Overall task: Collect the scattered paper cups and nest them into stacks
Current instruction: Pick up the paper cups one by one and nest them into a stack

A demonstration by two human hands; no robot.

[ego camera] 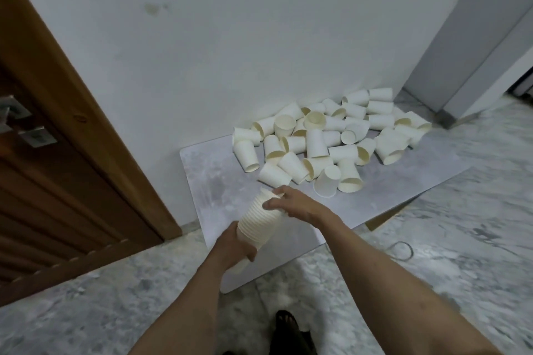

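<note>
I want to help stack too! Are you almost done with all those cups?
Not nearly. Done: one nested stack of white paper cups has been built, many cups deep. In hand: the left hand grips its lower end while the right hand rests on the top cup. Left: a big pile of loose white paper cups, lying tumbled on the grey marbled board by the wall, so plenty remains.

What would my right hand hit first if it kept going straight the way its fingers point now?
The right hand points left across the top of the nested stack, its fingertips already at the rim. Straight on, it would likely meet only the bare grey board, then the wall; depth is unclear.
</note>
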